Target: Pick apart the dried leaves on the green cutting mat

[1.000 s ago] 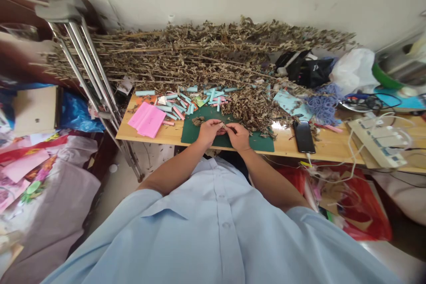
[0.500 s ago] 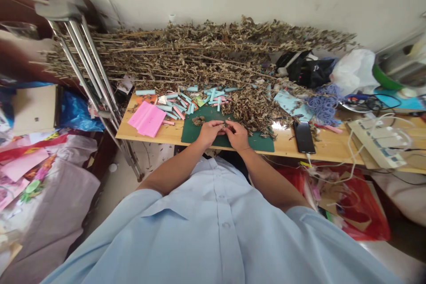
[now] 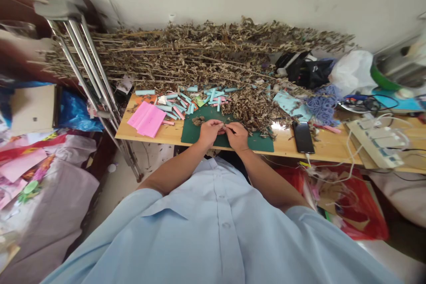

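Over the green cutting mat [image 3: 191, 132], my left hand [image 3: 210, 133] and my right hand [image 3: 237, 135] meet with fingertips pinched together. Whatever sits between the fingers is too small and covered to name. A small clump of dried leaves [image 3: 198, 120] lies on the mat just left of my left hand. Beyond and to the right of my right hand spreads a loose heap of dried leaves [image 3: 254, 111]. Several blue and pink paper rolls [image 3: 191, 108] are scattered behind the mat, and pink paper sheets [image 3: 146, 119] lie to its left.
Long bundles of dried stalks [image 3: 199, 53] stretch along the wall. A metal crutch [image 3: 88, 57] leans at the table's left end. On the right are a phone [image 3: 303, 137] on a cable, purple string [image 3: 324, 105] and a power strip [image 3: 376, 144]. A red bag [image 3: 362, 204] is below.
My right-hand fingers have shifted slightly against the left fingertips. Both hands stay in nearly the same place over the mat, and the things on the table have not moved.
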`<state>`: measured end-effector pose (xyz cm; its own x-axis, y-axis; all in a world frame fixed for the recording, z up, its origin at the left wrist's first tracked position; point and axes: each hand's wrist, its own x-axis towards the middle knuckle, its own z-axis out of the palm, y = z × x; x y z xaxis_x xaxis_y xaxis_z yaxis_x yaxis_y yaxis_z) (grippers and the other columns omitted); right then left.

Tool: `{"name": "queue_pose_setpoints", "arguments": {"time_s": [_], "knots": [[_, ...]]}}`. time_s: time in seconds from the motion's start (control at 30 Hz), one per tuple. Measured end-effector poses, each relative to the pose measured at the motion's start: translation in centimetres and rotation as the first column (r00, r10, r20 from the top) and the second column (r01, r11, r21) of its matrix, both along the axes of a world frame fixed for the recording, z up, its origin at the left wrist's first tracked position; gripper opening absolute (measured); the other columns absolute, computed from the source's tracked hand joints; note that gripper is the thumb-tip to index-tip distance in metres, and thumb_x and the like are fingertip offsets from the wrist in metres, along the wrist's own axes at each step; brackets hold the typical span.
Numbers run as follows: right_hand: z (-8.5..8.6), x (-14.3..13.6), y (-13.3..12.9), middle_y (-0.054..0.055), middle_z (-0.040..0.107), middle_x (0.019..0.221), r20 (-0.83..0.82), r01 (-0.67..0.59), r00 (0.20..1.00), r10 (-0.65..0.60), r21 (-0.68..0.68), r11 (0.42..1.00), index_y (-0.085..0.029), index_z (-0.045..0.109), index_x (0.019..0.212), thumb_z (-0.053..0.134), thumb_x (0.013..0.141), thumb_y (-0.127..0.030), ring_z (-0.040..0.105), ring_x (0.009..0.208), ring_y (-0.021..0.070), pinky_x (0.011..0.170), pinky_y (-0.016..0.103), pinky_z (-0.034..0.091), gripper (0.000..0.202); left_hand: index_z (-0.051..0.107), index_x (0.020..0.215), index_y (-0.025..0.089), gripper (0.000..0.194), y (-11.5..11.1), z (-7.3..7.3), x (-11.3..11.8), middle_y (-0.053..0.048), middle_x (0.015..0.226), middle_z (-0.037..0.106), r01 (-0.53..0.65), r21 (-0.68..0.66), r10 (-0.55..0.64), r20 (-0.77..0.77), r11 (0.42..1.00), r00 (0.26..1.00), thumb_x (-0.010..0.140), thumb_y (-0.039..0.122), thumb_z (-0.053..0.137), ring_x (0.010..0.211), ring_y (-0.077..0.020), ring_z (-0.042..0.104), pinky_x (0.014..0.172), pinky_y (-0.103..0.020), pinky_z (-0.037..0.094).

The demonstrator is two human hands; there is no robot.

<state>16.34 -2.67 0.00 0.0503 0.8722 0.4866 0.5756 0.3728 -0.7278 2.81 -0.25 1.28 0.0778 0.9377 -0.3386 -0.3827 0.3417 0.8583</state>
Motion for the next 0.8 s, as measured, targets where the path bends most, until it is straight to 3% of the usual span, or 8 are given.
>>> {"name": "queue_pose_setpoints", "arguments": {"time_s": [0.23,0.5,0.8], "knots": [[0.06,-0.29,0.05,0.006,0.069,0.088,0.004,0.030,1.000,-0.030,-0.027,0.999,-0.023,0.075,0.089,0.061,0.090,-0.029,0.065,0.085,0.0197,0.082,0.037,0.055,0.015,0.071,0.094,0.010,0.017,-0.26,0.21,-0.23,-0.004,0.080,0.071,0.015,-0.007,-0.015,0.000,1.000,1.000,0.078,0.014,0.071,0.071,-0.0129,0.068,0.082,-0.039,0.060],[0.52,0.01,-0.40,0.007,0.068,0.098,-0.025,-0.102,0.994,0.102,-0.005,0.995,-0.024,0.073,0.100,0.056,0.093,-0.028,0.064,0.093,0.0204,0.087,0.039,0.054,0.019,0.071,0.088,0.011,0.016,-0.30,0.53,-0.28,-0.004,0.079,0.069,-0.037,-0.011,0.037,0.022,0.999,0.999,0.077,0.022,0.074,0.068,-0.0118,0.066,0.078,-0.037,0.061],[0.15,0.02,-0.06,0.006,0.067,0.095,-0.052,-0.054,0.997,0.054,0.006,0.999,-0.023,0.073,0.085,0.065,0.087,-0.027,0.064,0.092,0.0196,0.086,0.038,0.054,0.009,0.072,0.085,0.011,0.019,-0.09,0.04,-0.40,-0.004,0.077,0.070,0.035,0.029,-0.033,-0.058,0.999,0.998,0.074,0.027,0.076,0.066,-0.0130,0.066,0.070,-0.032,0.061]]}}
